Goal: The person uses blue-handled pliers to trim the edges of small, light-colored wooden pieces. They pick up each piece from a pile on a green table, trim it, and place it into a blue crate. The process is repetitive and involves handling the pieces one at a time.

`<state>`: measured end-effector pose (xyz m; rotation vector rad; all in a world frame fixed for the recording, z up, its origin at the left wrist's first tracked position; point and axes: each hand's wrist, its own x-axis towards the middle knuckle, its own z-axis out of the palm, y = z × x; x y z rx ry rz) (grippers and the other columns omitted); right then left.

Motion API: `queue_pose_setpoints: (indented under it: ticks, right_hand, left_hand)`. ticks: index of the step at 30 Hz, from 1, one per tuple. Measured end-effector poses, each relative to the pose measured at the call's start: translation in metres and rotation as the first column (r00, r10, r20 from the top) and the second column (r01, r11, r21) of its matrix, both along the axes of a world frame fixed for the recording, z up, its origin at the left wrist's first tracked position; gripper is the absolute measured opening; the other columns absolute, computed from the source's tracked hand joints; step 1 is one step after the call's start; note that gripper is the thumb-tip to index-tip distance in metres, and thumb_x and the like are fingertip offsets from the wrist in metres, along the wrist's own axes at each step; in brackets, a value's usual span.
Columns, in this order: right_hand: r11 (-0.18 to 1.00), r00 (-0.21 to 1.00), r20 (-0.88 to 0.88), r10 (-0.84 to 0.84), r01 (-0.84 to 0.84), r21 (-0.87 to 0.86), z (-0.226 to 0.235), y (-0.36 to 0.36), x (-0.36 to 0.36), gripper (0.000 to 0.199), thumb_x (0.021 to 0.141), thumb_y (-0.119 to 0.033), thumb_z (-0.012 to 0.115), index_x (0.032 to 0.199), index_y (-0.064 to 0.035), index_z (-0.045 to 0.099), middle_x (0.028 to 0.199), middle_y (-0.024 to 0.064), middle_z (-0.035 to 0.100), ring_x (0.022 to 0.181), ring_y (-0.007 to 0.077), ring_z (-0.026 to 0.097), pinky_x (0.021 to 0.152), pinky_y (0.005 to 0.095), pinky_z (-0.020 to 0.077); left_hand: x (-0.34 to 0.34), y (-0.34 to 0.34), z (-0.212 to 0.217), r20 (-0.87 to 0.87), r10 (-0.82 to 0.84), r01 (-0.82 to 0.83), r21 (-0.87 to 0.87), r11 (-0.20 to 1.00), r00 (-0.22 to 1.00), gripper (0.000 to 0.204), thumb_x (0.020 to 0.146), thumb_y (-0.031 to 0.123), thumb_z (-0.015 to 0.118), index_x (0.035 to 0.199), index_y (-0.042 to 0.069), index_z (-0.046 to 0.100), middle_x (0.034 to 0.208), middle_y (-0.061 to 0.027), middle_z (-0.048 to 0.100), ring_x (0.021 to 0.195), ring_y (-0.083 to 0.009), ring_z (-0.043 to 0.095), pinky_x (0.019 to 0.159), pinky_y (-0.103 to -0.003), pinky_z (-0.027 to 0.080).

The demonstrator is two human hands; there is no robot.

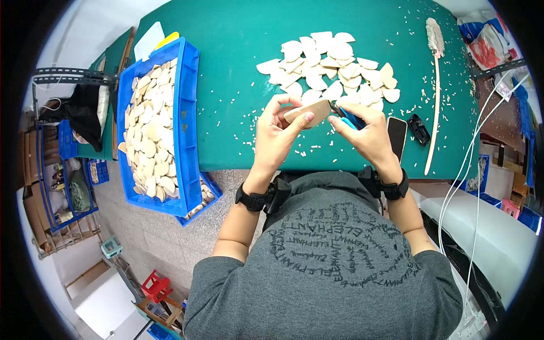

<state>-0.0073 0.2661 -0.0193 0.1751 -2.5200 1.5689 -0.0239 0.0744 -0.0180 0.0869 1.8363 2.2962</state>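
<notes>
Near the front edge of the green table (238, 73), my left hand (273, 136) pinches a flat beige half-round piece (310, 112) between thumb and fingers. My right hand (369, 135) is closed around blue-handled cutting pliers (352, 119). The dark jaws of the pliers meet the right end of the piece; whether they bite into it cannot be made out. Just beyond both hands lies a loose heap of similar beige pieces (317, 62), some overlapping. Small pale trimmings are scattered around the heap and my right hand.
A blue crate (188, 113) full of beige pieces stands at the left, with another blue crate (212, 190) partly under it. To the right lie a phone (396, 136), a small black object (419, 130) and a long-handled brush (437, 96). White cables (466, 153) hang farther right.
</notes>
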Motion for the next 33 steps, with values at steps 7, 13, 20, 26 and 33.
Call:
queue_pose_setpoints:
  ticks: [7, 13, 20, 26, 33]
  right_hand:
    - [0.999, 0.997, 0.066, 0.042, -0.044, 0.026, -0.008, -0.011, -0.007, 0.029, 0.076, -0.023, 0.075, 0.093, -0.0009, 0.07, 0.067, 0.0069, 0.064, 0.058, 0.0125, 0.058, 0.055, 0.0262, 0.0454]
    - [0.964, 0.979, 0.2, -0.042, 0.093, -0.25, -0.018, 0.0, -0.014, 0.027, 0.083, -0.021, 0.071, 0.099, -0.0001, 0.068, 0.077, 0.0018, 0.064, 0.065, 0.0057, 0.055, 0.058, 0.0206, 0.0443]
    - [0.946, 0.962, 0.232, -0.146, 0.204, -0.253, -0.026, 0.035, -0.004, 0.028, 0.084, -0.017, 0.071, 0.104, 0.0019, 0.066, 0.088, 0.0044, 0.067, 0.074, 0.0065, 0.059, 0.067, 0.021, 0.048]
    - [0.959, 0.936, 0.29, -0.2, 0.247, -0.136, -0.026, 0.054, 0.009, 0.031, 0.082, -0.019, 0.071, 0.103, 0.0027, 0.066, 0.089, 0.0077, 0.067, 0.08, 0.0096, 0.061, 0.072, 0.0236, 0.0485]
    - [0.95, 0.931, 0.234, -0.281, 0.304, -0.067, -0.03, 0.068, 0.02, 0.035, 0.078, -0.019, 0.073, 0.107, 0.0002, 0.066, 0.094, 0.0127, 0.068, 0.082, 0.0163, 0.064, 0.075, 0.0269, 0.0496]
  left_hand:
    - [0.0, -0.013, -0.003, -0.007, 0.061, -0.061, -0.043, 0.997, 0.998, 0.027, 0.084, 0.009, 0.071, 0.104, 0.003, 0.053, 0.089, -0.0079, 0.067, 0.08, -0.0092, 0.064, 0.067, -0.021, 0.051]
    - [-0.005, -0.095, -0.005, -0.133, 0.468, -0.487, -0.229, 0.843, 0.874, 0.026, 0.085, 0.009, 0.069, 0.105, 0.001, 0.054, 0.1, -0.0085, 0.061, 0.086, -0.0135, 0.061, 0.074, -0.028, 0.054]
    - [-0.031, -0.198, -0.032, -0.662, 0.657, -0.888, -0.46, 0.023, 0.36, 0.053, 0.086, 0.009, 0.067, 0.129, -0.003, 0.038, 0.12, -0.0148, 0.049, 0.11, -0.022, 0.051, 0.095, -0.035, 0.043]
    - [-0.112, -0.001, -0.134, -0.383, -0.066, -0.299, -0.809, 0.506, 0.922, 0.053, 0.074, 0.026, 0.075, 0.119, 0.004, 0.057, 0.116, -0.0195, 0.052, 0.107, -0.0344, 0.052, 0.089, -0.04, 0.047]
    - [-0.129, 0.064, -0.183, 0.031, -0.083, 0.081, -0.706, 0.704, 0.996, 0.06, 0.077, 0.017, 0.073, 0.124, -0.003, 0.043, 0.106, -0.0181, 0.059, 0.096, -0.0273, 0.062, 0.075, -0.036, 0.053]
